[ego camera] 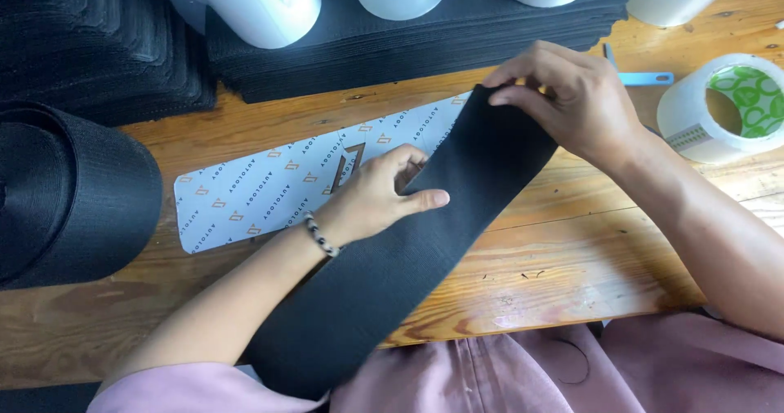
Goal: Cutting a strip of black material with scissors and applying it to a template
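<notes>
**Two hands on one black strip**

Two bare hands work a single black fabric strip (408,250) lying diagonally across the wooden desk (555,258). Left hand (376,200), wearing one beaded bracelet (321,235), presses flat on the strip's left edge, thumb extended, fingers curled over the border; its grip is loosely closed against the strip. Right hand (572,98) pinches the strip's far end, fingertips closed on the fabric. One printed paper sheet (278,188) lies under the strip, extending to its left. Beyond the strip: one stack of black sheets (425,41) bearing three white rolls (261,4). Right of the strip: two tape rolls (727,107) and one blue tool (645,78). Left of the strip: one large black roll (65,192).
</notes>
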